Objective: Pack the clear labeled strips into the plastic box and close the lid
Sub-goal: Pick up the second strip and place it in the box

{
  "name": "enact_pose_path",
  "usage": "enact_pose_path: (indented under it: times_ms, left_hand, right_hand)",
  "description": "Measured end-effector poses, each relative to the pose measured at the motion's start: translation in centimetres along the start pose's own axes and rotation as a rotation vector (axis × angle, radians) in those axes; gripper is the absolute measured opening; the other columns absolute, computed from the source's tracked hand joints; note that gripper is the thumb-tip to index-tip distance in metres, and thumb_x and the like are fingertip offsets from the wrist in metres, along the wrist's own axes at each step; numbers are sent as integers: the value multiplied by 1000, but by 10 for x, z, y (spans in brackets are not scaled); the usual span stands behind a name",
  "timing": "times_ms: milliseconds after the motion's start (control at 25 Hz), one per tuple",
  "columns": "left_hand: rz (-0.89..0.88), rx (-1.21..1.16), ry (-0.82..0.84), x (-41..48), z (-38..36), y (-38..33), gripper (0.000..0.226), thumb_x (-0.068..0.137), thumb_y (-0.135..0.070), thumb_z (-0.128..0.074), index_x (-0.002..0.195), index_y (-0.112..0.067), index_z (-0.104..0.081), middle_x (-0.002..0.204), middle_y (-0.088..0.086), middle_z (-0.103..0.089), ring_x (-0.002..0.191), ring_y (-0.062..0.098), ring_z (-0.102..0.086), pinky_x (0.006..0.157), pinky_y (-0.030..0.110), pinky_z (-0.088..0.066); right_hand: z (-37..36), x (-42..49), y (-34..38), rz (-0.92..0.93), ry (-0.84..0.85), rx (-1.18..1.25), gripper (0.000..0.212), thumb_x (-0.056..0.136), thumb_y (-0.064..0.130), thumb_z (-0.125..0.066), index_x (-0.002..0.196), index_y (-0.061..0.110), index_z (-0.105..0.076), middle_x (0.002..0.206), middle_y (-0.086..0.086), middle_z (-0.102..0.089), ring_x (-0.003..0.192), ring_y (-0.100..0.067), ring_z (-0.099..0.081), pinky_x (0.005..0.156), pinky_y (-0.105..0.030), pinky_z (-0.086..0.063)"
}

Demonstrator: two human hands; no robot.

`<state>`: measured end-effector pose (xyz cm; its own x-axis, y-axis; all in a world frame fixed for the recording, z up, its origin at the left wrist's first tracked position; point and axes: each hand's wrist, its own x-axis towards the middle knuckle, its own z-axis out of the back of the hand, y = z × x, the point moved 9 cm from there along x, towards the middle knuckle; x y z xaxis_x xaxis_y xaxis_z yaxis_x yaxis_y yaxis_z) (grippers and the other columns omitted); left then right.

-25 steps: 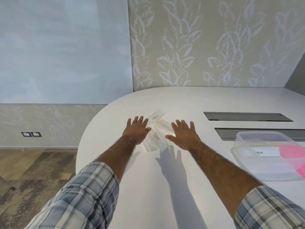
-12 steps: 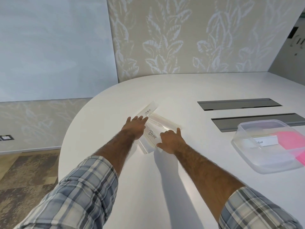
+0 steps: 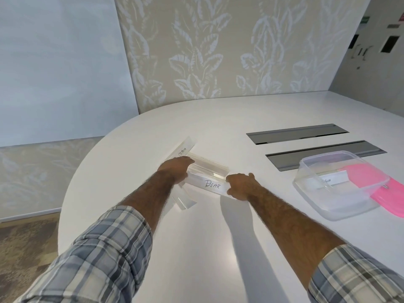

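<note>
Two bare forearms in rolled plaid sleeves reach across white table [image 3: 196, 248]. Left hand [image 3: 176, 169] and right hand [image 3: 240, 186] each pinch one end of clear strip [image 3: 207, 184] labeled "BEAR". More clear strips [image 3: 185, 149] lie beneath and behind it on table. Open plastic box [image 3: 341, 186] sits well apart at right, one labeled strip inside, pink lid [image 3: 391, 197] touching box's far right side.

Office meeting room: large white conference table [image 3: 218, 248] with cable hatches [image 3: 297, 133], leaf-patterned wall panels [image 3: 218, 51], carpet [image 3: 26, 243].
</note>
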<state>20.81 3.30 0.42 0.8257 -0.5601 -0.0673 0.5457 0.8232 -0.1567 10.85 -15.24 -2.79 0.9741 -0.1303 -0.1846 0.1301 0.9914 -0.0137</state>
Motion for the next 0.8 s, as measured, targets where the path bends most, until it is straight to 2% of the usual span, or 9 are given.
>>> enact_pose_path:
  times_ms: [120, 240, 560, 800]
  left_hand:
    - [-10, 23, 74, 9, -10, -12, 66, 89, -19, -66, 148, -33, -40, 153, -8, -41, 140, 15, -39, 109, 34, -36]
    - [8, 55, 127, 15, -25, -15, 63, 82, -25, -74, 140, -34, -50, 147, -7, -48, 134, 16, -46, 104, 36, -40]
    - [-16, 79, 102, 19, -36, -22, 67, 78, -22, -77, 139, -32, -51, 144, -5, -52, 131, 18, -48, 99, 32, -41]
    - [-29, 83, 93, 17, -33, -24, 62, 75, -26, -78, 133, -33, -54, 138, -4, -55, 127, 20, -52, 93, 34, -44]
  right_hand:
    - [0, -1, -8, -4, -3, -7, 40, 87, 25, -56, 126, 19, -55, 125, -3, -63, 118, -25, -57, 101, -45, -32]
    - [0, -2, -10, 19, 1, 6, 43, 82, 36, -64, 121, 19, -58, 118, 0, -65, 113, -23, -59, 96, -43, -34]
    - [2, -6, -11, 3, -19, 56, 53, 76, 36, -73, 123, 18, -57, 122, 0, -63, 115, -24, -57, 95, -42, -35]
    - [4, -5, -11, 12, -39, 22, 50, 77, 33, -74, 121, 18, -57, 122, -1, -64, 114, -25, -58, 93, -42, -35]
